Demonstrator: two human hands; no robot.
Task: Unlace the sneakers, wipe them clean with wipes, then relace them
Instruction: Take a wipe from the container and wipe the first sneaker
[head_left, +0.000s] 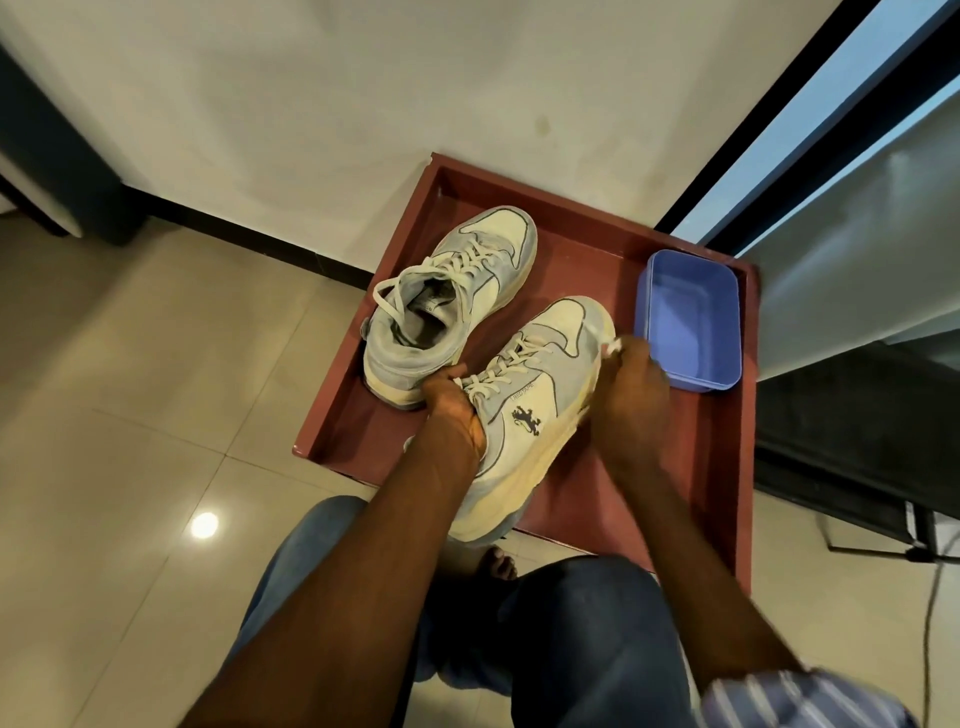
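Observation:
Two grey-and-cream sneakers stand laced on a reddish-brown tray (691, 467). The far sneaker (452, 301) rests at the tray's back left, toe pointing away. The near sneaker (530, 410) lies in the middle, with a dark animal logo on its side. My left hand (452, 410) grips the near sneaker at its collar, fingers tucked into the opening. My right hand (631, 395) presses a small white wipe (612, 347) against the sole edge on the sneaker's right side, near the toe.
A blue plastic tub (691, 317) sits at the tray's right, just beyond my right hand. The tray stands on a beige tiled floor (156, 415) against a white wall. A dark-framed glass door is at the right. My knees and a bare foot are below the tray.

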